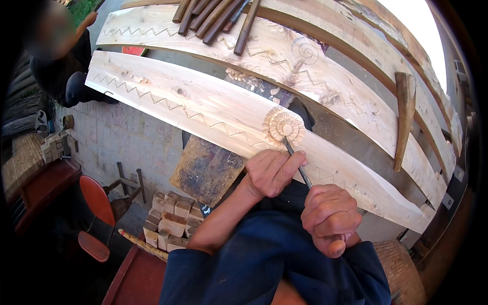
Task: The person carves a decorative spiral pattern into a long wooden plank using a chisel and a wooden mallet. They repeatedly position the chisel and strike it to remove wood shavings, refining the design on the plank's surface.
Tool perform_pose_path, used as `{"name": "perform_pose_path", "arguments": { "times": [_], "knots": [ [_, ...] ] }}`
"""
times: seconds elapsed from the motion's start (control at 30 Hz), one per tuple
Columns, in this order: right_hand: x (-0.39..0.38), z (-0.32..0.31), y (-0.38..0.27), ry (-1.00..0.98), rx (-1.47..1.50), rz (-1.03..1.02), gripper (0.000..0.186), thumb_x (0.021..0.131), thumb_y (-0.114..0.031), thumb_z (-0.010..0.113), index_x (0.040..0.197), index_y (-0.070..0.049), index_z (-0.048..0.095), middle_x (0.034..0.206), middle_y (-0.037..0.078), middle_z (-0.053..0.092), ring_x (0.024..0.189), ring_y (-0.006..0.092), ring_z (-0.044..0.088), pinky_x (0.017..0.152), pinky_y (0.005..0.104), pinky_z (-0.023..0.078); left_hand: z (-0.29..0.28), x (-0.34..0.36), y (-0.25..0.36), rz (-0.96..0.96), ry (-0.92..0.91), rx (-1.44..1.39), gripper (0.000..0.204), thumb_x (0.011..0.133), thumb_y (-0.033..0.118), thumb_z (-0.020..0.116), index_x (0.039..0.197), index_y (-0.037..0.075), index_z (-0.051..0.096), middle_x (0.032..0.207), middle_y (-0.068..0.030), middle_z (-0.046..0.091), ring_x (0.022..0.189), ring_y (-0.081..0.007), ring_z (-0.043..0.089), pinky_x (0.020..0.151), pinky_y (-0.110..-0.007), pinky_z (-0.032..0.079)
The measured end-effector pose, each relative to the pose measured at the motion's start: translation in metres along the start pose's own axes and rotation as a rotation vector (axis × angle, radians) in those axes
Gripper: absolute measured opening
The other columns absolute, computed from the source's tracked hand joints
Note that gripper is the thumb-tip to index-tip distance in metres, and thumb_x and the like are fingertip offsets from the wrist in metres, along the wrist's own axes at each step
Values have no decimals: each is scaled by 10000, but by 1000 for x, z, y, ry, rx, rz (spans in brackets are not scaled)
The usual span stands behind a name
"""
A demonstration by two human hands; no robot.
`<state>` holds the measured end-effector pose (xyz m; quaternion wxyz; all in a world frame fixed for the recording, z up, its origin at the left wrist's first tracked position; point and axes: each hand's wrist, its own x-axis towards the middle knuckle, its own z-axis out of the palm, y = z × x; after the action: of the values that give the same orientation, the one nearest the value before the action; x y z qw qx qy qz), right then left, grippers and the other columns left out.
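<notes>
A long pale wooden board (203, 101) lies slantwise before me, with a zigzag line cut along it and a round carved flower (283, 127) near its middle. The tip of a carving gouge (305, 176) touches the lower part of that flower. My right hand (331, 216) is wrapped round the gouge's handle, whose end sticks out below the fist. My left hand (274, 173) rests on the board with its fingers closed on the metal shaft, close to the tip.
A second zigzag-marked board (325, 86) lies beyond, bearing several wooden-handled tools (213, 20). A wooden mallet (404, 119) lies across the boards at right. Wood blocks (173, 218) and a red chair (96, 201) stand lower left. Another person (56, 71) sits at the upper left.
</notes>
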<state>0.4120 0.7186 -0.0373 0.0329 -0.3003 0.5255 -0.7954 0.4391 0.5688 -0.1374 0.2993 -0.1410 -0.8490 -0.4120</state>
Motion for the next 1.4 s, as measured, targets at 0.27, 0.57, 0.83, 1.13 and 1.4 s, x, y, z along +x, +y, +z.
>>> {"name": "perform_pose_path", "arguments": {
  "times": [0.27,0.57,0.83,1.13,1.4],
  "knots": [
    [1,-1,-2,15,-2,6,619,1121,-434,607,646,-39,569,596,53,606,475,182,582,475,299,444,-1,-1,-1,4,-20,6,362,863,-63,740,1211,35,739,737,-24,660,543,-182,593,476,-329,447],
    [7,-4,-1,38,36,42,606,1139,-365,564,615,-65,525,574,45,590,450,172,550,451,306,408,2,-2,0,-17,-10,28,349,870,-50,744,1206,41,733,731,-21,663,548,-177,605,481,-332,455],
    [12,-10,-6,164,71,159,617,1158,-310,480,581,-102,414,525,51,536,417,160,454,451,328,337,6,5,8,-72,20,85,261,893,-24,754,1146,40,756,722,-27,648,538,-197,604,492,-339,460],
    [23,12,-7,-94,-51,-71,442,982,-330,784,724,-52,557,694,83,638,539,220,576,523,332,453,-8,11,18,-43,25,-32,332,870,-39,730,1196,21,740,713,-31,640,541,-194,602,488,-353,461],
    [54,96,43,-257,-626,-215,539,907,-463,853,726,-89,509,675,71,530,482,242,549,463,400,454,-48,4,20,-419,-81,82,275,1080,314,702,1151,56,766,1038,-116,757,974,-282,707,897,-407,551]
  ]
}}
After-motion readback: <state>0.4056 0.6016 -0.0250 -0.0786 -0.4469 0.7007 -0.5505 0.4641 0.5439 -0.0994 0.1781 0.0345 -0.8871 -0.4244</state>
